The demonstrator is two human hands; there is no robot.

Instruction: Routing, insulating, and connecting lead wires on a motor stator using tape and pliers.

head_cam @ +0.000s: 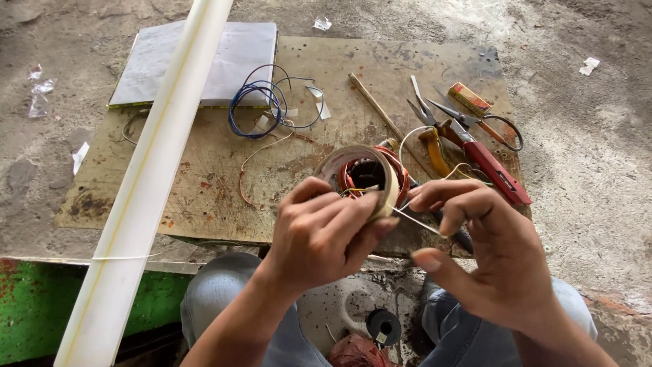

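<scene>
The wound coil (370,178), a ring of copper-red wire wrapped in pale tape, is held up above the near edge of the surface (204,183). The left hand (322,234) has its fingers closed round the ring's near side. The right hand (485,251) pinches a thin pale strip (415,221) running out from the coil, thumb lifted free. It looks like the insulating or lead-dressing step; the next move seems to call for steady tension on the strip. Behind lie yellow-handled pliers (431,139), red-handled snips (485,160), scissors (492,122) and a blue wire loop (255,105)
</scene>
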